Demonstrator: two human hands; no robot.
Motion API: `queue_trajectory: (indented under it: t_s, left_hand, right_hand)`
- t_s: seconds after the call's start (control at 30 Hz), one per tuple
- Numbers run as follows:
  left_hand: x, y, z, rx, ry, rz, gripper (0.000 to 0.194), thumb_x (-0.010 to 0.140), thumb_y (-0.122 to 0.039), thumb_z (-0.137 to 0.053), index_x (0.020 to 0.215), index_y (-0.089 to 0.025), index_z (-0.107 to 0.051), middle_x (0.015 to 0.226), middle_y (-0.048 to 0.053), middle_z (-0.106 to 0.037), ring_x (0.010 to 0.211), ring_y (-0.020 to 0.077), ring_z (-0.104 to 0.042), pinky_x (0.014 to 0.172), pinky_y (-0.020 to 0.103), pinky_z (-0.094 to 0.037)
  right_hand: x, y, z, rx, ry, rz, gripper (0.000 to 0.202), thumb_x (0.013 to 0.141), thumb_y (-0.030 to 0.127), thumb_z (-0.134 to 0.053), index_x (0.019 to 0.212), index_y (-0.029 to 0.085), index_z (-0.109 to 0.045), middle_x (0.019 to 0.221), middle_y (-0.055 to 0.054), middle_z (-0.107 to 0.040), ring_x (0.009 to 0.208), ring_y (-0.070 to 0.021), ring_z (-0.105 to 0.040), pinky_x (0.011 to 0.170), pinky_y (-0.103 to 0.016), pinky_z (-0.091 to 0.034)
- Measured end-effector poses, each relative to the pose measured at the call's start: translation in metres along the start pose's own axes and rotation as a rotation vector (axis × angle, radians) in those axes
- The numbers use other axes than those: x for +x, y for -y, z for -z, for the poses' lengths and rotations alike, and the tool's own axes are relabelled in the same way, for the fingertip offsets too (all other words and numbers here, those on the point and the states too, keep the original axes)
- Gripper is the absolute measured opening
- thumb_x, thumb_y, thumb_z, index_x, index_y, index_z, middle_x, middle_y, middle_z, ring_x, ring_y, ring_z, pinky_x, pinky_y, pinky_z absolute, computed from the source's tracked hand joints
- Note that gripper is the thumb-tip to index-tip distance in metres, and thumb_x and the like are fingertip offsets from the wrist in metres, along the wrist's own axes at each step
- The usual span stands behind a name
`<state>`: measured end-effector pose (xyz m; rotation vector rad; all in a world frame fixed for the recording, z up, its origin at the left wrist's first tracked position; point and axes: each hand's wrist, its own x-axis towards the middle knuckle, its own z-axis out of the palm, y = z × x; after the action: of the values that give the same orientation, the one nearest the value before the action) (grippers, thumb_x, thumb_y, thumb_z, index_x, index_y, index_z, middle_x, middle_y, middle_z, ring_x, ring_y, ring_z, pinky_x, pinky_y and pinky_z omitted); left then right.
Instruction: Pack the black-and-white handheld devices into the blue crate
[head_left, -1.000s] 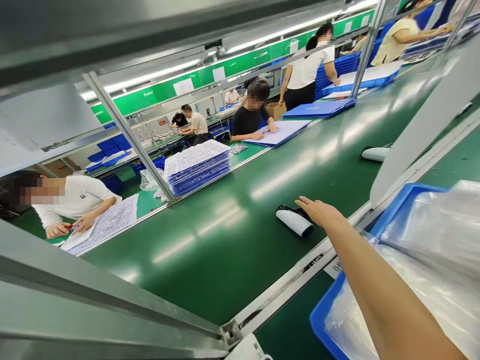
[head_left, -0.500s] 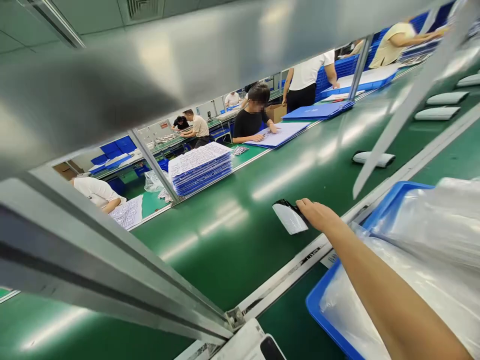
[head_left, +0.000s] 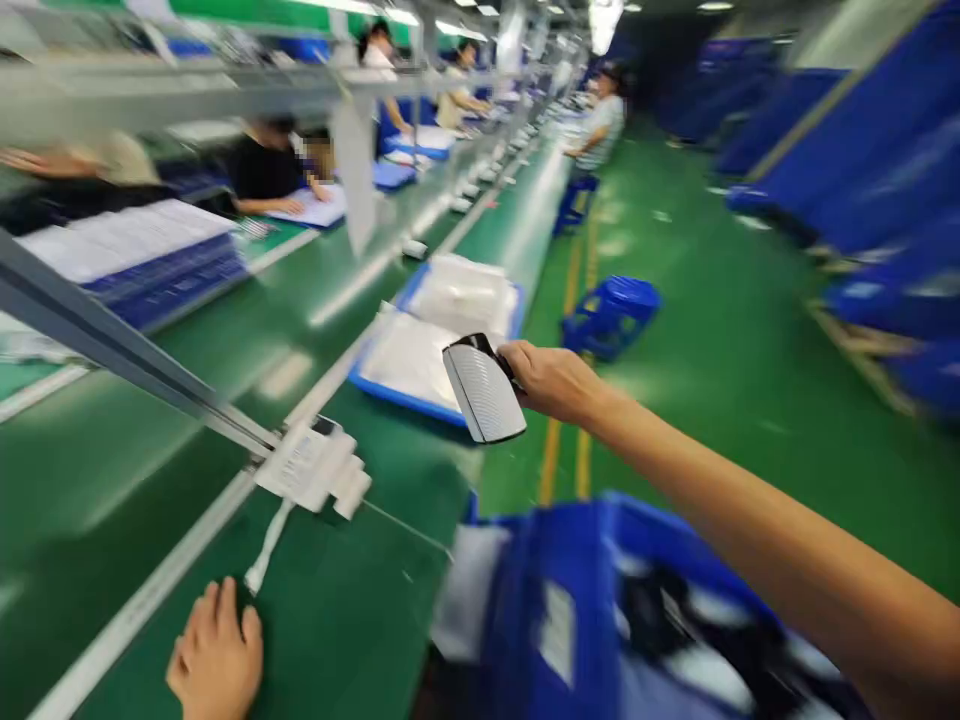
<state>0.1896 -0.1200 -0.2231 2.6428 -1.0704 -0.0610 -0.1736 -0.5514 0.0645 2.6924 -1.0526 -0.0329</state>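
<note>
White-and-black device [head_left: 484,397] gripped at its dark edge by the right hand [head_left: 553,382]

The device is held in the air, immediately left of the right hand's fingers, which are closed on its dark edge. Its long axis is slanted, from the dark-rimmed end up and left of the fingertips to the pale end below them, so that it is laid across the line of the fingers and not along it. The right hand is by far the nearer one; the left hand [head_left: 217,650] is placed well apart, lower and to the left.

By the left fingers, the end of a white cable [head_left: 270,550] is seen just beside the fingertips. These fingers are loosely bent, palm down over the green worktop [head_left: 390,610]; whether the cable's end is pinched there cannot be told. Ahead of them, the cable is joined to a white block [head_left: 304,465] beside a pale rail [head_left: 150,590].

Behind the device, left of the right fingers, a blue tray [head_left: 405,397] is filled with clear plastic bags [head_left: 409,350]. Below these fingers, a blue crate [head_left: 517,590] is blurred, its dark and white contents unclear. Beyond them, a blue stool [head_left: 619,305] is set on the floor. Farther left, across the belt [head_left: 247,345], a co-worker in black [head_left: 262,175] is seated.
</note>
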Motion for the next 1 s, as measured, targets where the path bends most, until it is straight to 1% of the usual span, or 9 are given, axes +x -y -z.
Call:
queue_trajectory:
  t_s: [0.1,0.23,0.3,0.4,0.53,0.63,0.7,0.8,1.0]
  left_hand:
    - [-0.005,-0.012,0.002,-0.026,-0.104,-0.091,0.067,0.098,-0.051,-0.036,0.155,-0.018,-0.04,0.161,0.02,-0.042,0.149,0.0428,-0.036,0.119,0.068,-0.026]
    - [0.001,-0.013,0.002,-0.054,-0.107,-0.132,0.069,0.1,-0.062,-0.028,0.15,-0.016,-0.044,0.161,0.016,-0.042,0.148,0.0408,-0.036,0.118,0.064,-0.024]
    - [-0.002,-0.005,0.008,-0.076,-0.074,-0.103,0.076,0.098,-0.068,-0.026,0.148,-0.015,-0.046,0.163,0.015,-0.039,0.149,0.0408,-0.034,0.117,0.061,-0.025]
    - [-0.025,0.008,0.017,-0.118,-0.062,-0.01,0.082,0.095,-0.073,-0.032,0.147,-0.012,-0.048,0.166,0.017,-0.033,0.15,0.0449,-0.029,0.117,0.062,-0.027]
    - [-0.093,0.021,0.025,-0.119,-0.036,-0.104,0.065,0.098,-0.058,-0.039,0.138,-0.01,-0.058,0.158,0.018,-0.045,0.149,0.041,-0.036,0.118,0.061,-0.03]
    - [-0.158,0.027,0.034,-0.151,0.032,-0.262,0.051,0.097,-0.046,-0.043,0.125,-0.01,-0.065,0.151,0.015,-0.055,0.139,0.0331,-0.052,0.118,0.052,-0.037]
    - [-0.204,0.025,0.042,-0.181,0.113,-0.264,0.052,0.096,-0.046,-0.044,0.126,-0.01,-0.066,0.153,0.015,-0.053,0.132,0.032,-0.056,0.117,0.048,-0.041]
    - [-0.275,0.015,0.054,-0.227,0.18,-0.073,0.055,0.097,-0.046,-0.037,0.129,-0.009,-0.064,0.148,0.016,-0.057,0.134,0.0311,-0.054,0.118,0.046,-0.04]
    - [-0.427,0.006,0.071,-0.222,0.135,0.273,0.05,0.094,-0.041,-0.039,0.125,-0.014,-0.067,0.138,0.013,-0.066,0.131,0.03,-0.059,0.12,0.047,-0.04]
  right_hand:
    - [-0.167,-0.006,0.036,-0.023,0.143,-0.143,0.032,0.097,0.024,-0.048,0.124,0.008,-0.051,0.116,-0.018,-0.066,0.086,-0.0264,-0.067,0.063,-0.032,-0.04]
    - [-0.38,0.003,0.068,-0.032,0.327,-0.338,0.029,0.092,0.018,-0.053,0.12,0.011,-0.053,0.122,-0.019,-0.064,0.082,-0.0249,-0.068,0.062,-0.032,-0.042]
    - [-0.463,0.012,0.067,0.022,0.416,-0.36,0.03,0.09,0.015,-0.055,0.12,0.013,-0.053,0.124,-0.017,-0.065,0.086,-0.024,-0.069,0.064,-0.031,-0.044]
    - [-0.551,0.027,0.044,0.083,0.518,-0.313,0.032,0.089,0.01,-0.054,0.12,0.017,-0.055,0.113,-0.01,-0.069,0.088,-0.0222,-0.07,0.066,-0.029,-0.045]
    - [-0.614,0.044,-0.003,0.03,0.612,-0.165,0.046,0.086,-0.001,-0.048,0.126,0.021,-0.056,0.11,-0.007,-0.068,0.084,-0.0221,-0.07,0.065,-0.031,-0.045]
    - [-0.637,0.047,-0.042,0.003,0.663,-0.075,0.039,0.088,-0.001,-0.048,0.118,0.02,-0.061,0.106,-0.009,-0.066,0.081,-0.023,-0.069,0.062,-0.032,-0.046]
    - [-0.645,0.046,-0.07,-0.007,0.683,-0.03,0.036,0.089,-0.001,-0.048,0.116,0.019,-0.062,0.107,-0.011,-0.066,0.083,-0.0232,-0.069,0.062,-0.031,-0.046]
    - [-0.651,0.048,-0.112,-0.001,0.707,0.065,0.037,0.089,-0.001,-0.046,0.116,0.018,-0.062,0.113,-0.015,-0.065,0.085,-0.0244,-0.07,0.062,-0.03,-0.046]
    - [-0.666,0.066,-0.189,0.108,0.714,0.218,0.034,0.091,0.0,-0.043,0.112,0.015,-0.065,0.114,-0.018,-0.064,0.077,-0.0213,-0.07,0.062,-0.031,-0.051]
